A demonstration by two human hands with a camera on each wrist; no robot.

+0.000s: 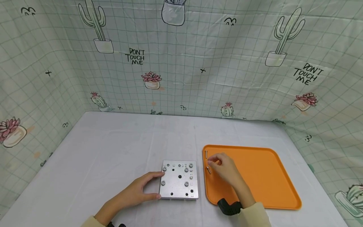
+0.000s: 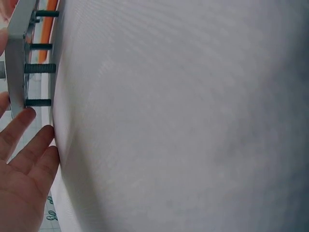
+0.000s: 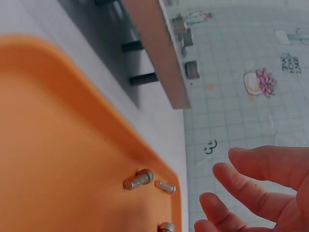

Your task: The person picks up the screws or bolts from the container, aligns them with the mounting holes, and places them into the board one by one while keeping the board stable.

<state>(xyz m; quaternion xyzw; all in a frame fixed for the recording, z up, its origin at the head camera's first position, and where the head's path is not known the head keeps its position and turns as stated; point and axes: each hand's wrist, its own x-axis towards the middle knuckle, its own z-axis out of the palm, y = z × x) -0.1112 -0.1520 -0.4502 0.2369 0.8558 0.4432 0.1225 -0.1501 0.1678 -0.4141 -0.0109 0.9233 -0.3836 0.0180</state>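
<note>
A square silver metal plate [image 1: 171, 186] carries several socket-head screws, and their threaded shafts stick out below it in the left wrist view. Extended fingers of my left hand [image 1: 139, 190] touch its left side, the thumb at the near corner and the index finger further up. Over the left side of an orange tray [image 1: 272, 176] hovers my right hand [image 1: 225, 167], thumb and index finger bent towards each other with a gap between them. Close to its fingertips, a screw [image 1: 209, 170] and another screw [image 1: 206, 154] lie in the tray. The right wrist view shows a third screw [image 3: 166, 227], partly cut off.
White cloth [image 1: 127, 142] covers the table. Behind and at both sides hangs a curtain [image 1: 181, 63] printed with a grid and cacti. A black wrist mount [image 1: 229, 208] on the right arm overlaps the tray's near edge in the head view.
</note>
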